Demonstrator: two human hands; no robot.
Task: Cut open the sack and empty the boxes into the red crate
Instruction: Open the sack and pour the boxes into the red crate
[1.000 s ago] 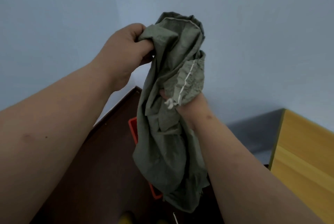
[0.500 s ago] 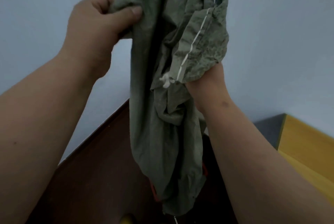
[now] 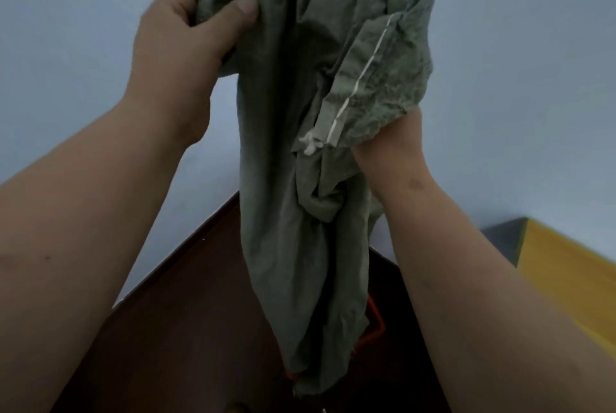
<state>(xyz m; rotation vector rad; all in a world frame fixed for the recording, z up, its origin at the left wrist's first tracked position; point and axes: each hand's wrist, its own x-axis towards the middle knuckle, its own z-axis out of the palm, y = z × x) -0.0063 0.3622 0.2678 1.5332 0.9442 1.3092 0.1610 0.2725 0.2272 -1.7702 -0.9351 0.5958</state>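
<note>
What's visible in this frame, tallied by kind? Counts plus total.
Hands: 2, left hand and right hand, both gripping the sack
Green sack: 1, hanging limp
Red crate: 1, only a sliver of rim showing behind the sack
Dark brown table: 1
Yellow surface: 1
Boxes: 0 visible
Total: 6

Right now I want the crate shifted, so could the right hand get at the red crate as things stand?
Probably not yet. The right hand grips the green sack high up, and the hanging sack covers nearly all of the red crate; only a sliver of rim shows. It would likely need to release its grip and come down first.
</note>
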